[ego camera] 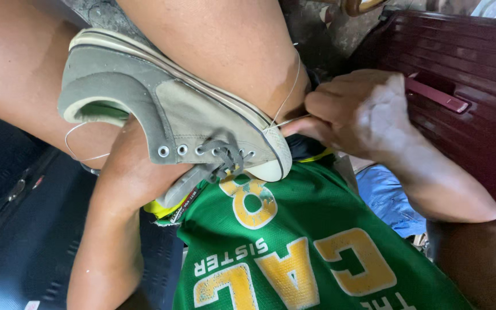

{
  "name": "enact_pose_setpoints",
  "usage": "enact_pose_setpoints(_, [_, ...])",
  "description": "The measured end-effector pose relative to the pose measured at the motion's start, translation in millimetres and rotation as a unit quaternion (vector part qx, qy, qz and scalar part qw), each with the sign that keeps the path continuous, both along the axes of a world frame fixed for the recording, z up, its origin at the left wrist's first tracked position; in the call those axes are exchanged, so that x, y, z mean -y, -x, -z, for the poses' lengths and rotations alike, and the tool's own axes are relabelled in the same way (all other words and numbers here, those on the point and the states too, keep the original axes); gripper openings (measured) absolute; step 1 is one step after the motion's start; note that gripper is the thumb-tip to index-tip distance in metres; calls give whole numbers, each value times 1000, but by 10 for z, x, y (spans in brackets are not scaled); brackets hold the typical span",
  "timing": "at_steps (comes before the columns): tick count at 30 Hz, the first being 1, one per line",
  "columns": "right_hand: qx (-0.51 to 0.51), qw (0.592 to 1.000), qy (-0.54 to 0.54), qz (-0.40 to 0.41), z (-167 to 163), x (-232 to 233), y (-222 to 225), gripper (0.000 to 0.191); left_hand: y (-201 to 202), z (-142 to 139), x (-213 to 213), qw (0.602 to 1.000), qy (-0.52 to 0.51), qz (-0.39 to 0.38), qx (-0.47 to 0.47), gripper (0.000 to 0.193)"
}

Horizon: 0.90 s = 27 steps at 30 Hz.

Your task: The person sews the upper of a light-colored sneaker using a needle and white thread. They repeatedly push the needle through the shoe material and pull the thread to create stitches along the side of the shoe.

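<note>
One grey sneaker point(179, 109), right hand point(357, 115) pinching one thread point(287, 99).

A green jersey point(317, 241) with large yellow lettering is covering the person's torso at the bottom of the view. A dark red ribbed case point(472, 86) with a reddish handle point(437, 96) is lying at the upper right. A piece of blue cloth point(388, 198) is showing just beside the jersey, below the case. A dark blue ribbed surface point(18, 229) is filling the lower left.
</note>
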State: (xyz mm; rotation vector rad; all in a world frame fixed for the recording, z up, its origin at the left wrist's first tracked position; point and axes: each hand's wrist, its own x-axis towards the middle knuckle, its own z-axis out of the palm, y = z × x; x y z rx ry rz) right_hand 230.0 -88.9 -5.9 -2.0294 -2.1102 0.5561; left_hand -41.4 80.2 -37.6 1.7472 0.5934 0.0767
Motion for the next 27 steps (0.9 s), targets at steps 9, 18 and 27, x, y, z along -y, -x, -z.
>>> enact_pose_setpoints(9, [-8,1000,6,19,-193,-12,-274,62,17,-736,-46,949,135,-255,-128,17])
enact_pose_setpoints(18, [-72,997,14,-6,-244,7,-144,57,-474,-1018,375,960,-278,-24,-18,31])
enact_pose_setpoints(27, [-273,957,-64,-73,-68,-257,84,49,-620,-775,345,990,-136,-33,2,22])
